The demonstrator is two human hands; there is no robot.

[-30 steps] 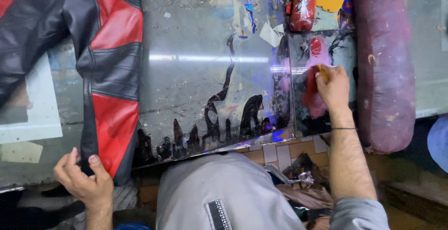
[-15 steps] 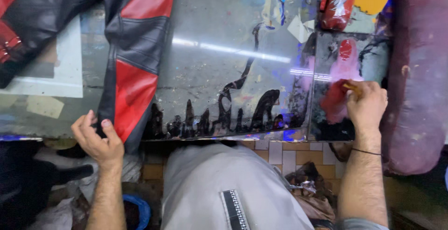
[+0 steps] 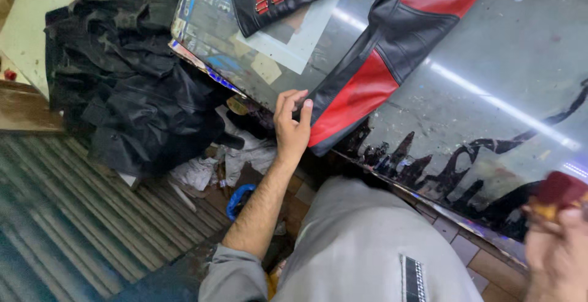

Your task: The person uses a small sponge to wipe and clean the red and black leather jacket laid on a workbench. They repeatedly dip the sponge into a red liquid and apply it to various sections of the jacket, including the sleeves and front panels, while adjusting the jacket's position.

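Left hand (image 3: pixel 292 124): my grip pinches the jacket (image 3: pixel 367 75) hem at the desk (image 3: pixel 490 63) edge.
Right hand (image 3: pixel 557 247): my grip closed around a red pad (image 3: pixel 560 187).

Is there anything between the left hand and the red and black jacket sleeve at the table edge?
Nothing visible does. The left hand is already at the jacket sleeve, its fingers touching the red panel's edge where it hangs over the glass table.
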